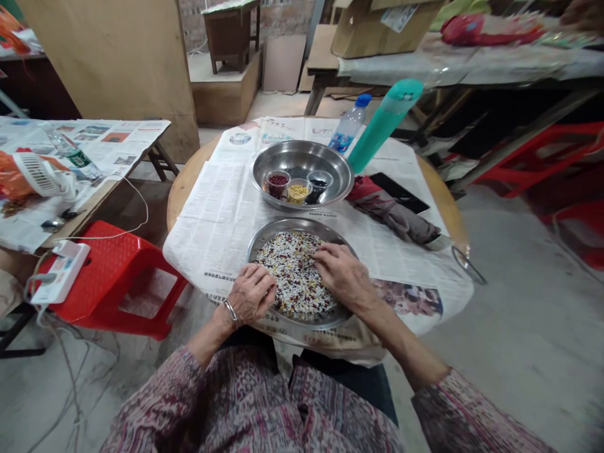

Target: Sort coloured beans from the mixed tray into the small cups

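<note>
A shallow round steel tray (278, 225) sits at the near edge of the table, spread with mixed white, dark red, yellow and black beans or grains (293, 270). Over its left rim rests my left hand (252, 292), a bracelet on the wrist, its fingers curled together; what they hold, if anything, is hidden. My right hand (343, 275) reaches over the right side, with bent fingertips closed together at the grains; anything between them is too small to make out. Behind, a deeper steel basin (325, 154) holds cups of red beans (278, 181), yellow beans (298, 191) and black beans (319, 182).
Newspaper (212, 214) covers the round table. A water bottle (348, 126), a tall teal bottle (384, 126), a dark phone-like slab (401, 193) and a folded umbrella-like bundle (396, 217) lie or stand beyond. A red stool (117, 270) with a power strip (61, 272) stands left.
</note>
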Demonstrator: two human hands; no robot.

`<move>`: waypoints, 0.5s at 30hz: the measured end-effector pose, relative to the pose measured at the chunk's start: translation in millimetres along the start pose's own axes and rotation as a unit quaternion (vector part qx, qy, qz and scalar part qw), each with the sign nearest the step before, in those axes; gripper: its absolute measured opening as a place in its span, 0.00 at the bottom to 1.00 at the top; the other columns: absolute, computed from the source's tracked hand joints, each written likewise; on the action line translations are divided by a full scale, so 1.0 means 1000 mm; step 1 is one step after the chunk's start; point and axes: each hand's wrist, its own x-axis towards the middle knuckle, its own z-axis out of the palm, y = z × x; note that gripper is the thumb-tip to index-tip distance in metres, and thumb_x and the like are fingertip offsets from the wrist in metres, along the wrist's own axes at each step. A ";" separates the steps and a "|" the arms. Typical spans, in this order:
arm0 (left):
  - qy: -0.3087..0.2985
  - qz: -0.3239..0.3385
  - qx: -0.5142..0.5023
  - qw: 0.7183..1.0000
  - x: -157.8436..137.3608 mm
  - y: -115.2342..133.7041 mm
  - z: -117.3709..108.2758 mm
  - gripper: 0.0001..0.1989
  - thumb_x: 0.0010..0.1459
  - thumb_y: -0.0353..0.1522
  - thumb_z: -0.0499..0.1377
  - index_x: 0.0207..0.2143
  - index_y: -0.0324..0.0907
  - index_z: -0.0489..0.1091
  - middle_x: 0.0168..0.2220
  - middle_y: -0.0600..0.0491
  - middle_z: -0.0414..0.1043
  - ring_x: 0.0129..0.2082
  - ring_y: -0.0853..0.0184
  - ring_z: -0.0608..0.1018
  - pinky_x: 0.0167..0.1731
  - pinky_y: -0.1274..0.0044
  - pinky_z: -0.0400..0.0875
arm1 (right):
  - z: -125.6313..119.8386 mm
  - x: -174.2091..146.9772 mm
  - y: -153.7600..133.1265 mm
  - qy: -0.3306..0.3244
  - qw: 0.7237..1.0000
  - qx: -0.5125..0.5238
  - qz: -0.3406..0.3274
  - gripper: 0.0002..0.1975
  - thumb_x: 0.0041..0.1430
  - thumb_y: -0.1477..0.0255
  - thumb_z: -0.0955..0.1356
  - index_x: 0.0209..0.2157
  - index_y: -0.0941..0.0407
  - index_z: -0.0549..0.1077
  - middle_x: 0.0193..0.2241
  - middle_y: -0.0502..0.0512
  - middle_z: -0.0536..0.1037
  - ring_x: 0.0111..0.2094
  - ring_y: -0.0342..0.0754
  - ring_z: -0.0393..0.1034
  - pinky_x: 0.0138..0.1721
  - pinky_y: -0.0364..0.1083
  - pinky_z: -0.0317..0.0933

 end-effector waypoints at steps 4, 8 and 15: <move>-0.006 0.001 0.008 1.000 -0.001 -0.001 0.001 0.05 0.62 0.29 0.51 0.34 0.41 0.66 0.33 0.50 0.70 0.39 0.63 0.71 0.52 0.65 0.66 | 0.010 0.005 -0.005 0.015 0.996 -0.040 0.083 0.12 0.61 0.70 0.63 0.44 0.56 0.73 0.40 0.61 0.73 0.42 0.55 0.66 0.42 0.53 0.65; -0.007 -0.015 0.010 1.000 -0.001 0.001 0.000 0.06 0.62 0.30 0.51 0.38 0.41 0.66 0.37 0.48 0.70 0.42 0.61 0.72 0.52 0.62 0.67 | 0.016 0.008 -0.042 -0.039 0.999 0.014 0.031 0.11 0.62 0.71 0.63 0.46 0.55 0.71 0.40 0.59 0.71 0.42 0.52 0.67 0.41 0.49 0.65; -0.010 -0.023 0.014 1.000 -0.002 0.003 -0.001 0.08 0.63 0.32 0.50 0.40 0.40 0.66 0.39 0.47 0.71 0.43 0.60 0.71 0.51 0.63 0.68 | -0.007 -0.012 -0.069 -0.178 0.966 0.139 -0.124 0.07 0.62 0.75 0.64 0.38 0.53 0.74 0.35 0.53 0.72 0.38 0.47 0.67 0.38 0.46 0.66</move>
